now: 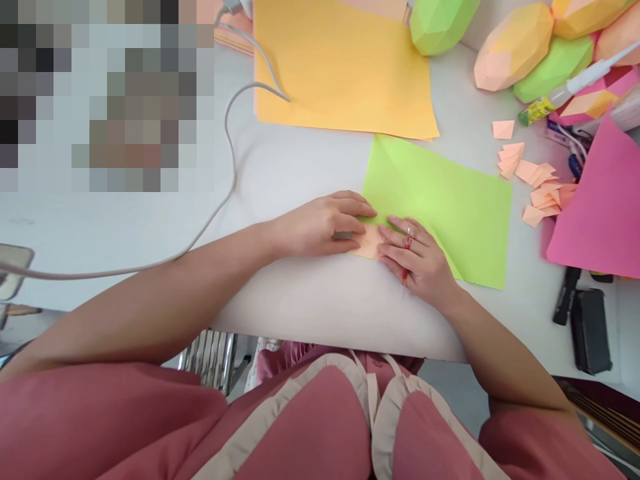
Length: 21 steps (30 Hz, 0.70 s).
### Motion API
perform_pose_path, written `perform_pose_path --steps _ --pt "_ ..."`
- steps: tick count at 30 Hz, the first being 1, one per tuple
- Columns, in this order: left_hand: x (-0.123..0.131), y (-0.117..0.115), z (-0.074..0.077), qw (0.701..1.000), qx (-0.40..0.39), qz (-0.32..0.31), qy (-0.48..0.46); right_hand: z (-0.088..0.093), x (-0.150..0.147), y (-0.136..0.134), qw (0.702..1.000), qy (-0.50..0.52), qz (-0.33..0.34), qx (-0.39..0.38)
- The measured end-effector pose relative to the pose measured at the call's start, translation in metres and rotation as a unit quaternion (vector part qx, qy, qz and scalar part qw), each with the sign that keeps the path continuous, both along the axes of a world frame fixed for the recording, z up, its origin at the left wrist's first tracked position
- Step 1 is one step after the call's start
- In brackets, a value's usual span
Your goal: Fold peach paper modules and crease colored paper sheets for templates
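Note:
A small peach paper piece [370,241] lies between my two hands, over the near-left part of a bright green sheet [450,200]. My left hand [337,223] rests at its left end, fingers apart, with the thumb and fingertips touching the paper and the green sheet. At the other end, my right hand [420,260] presses fingertips on the peach piece. A slim red pen-like tool [407,257] is held between the right hand's fingers, its metal tip pointing away from me. The green sheet's near edge is curled up beside the right hand.
Yellow-orange sheets [345,67] are stacked at the back. Folded peach pieces [545,193] lie at right beside a pink sheet [600,207]. Faceted paper shapes [515,47] and a glue bottle [545,107] stand behind. A white cable [233,153] crosses the left; a black case [591,331] lies near right.

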<state>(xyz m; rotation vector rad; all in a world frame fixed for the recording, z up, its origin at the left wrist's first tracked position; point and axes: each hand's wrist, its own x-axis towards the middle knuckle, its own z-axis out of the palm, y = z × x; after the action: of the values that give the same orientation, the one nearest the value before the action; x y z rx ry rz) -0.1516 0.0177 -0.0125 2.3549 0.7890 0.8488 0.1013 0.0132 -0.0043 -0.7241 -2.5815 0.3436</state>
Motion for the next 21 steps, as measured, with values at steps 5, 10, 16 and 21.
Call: perform_pose_path --steps 5,10,16,21 --pt "-0.0015 0.0003 0.0010 1.000 0.001 -0.012 0.007 -0.0002 0.0007 0.0005 1.000 0.005 0.005 0.016" --pt "-0.0043 -0.0013 -0.0015 0.999 -0.049 0.000 0.002 0.0001 0.0015 0.0008 1.000 0.006 0.007 -0.010" --pt "-0.0076 0.0008 -0.0082 0.997 -0.059 0.015 -0.038 0.0007 0.0002 0.0006 1.000 0.001 0.001 -0.001" --pt "-0.0079 0.0014 -0.0082 0.997 -0.076 0.007 -0.024 0.0011 -0.0002 0.0004 1.000 0.004 0.002 0.004"
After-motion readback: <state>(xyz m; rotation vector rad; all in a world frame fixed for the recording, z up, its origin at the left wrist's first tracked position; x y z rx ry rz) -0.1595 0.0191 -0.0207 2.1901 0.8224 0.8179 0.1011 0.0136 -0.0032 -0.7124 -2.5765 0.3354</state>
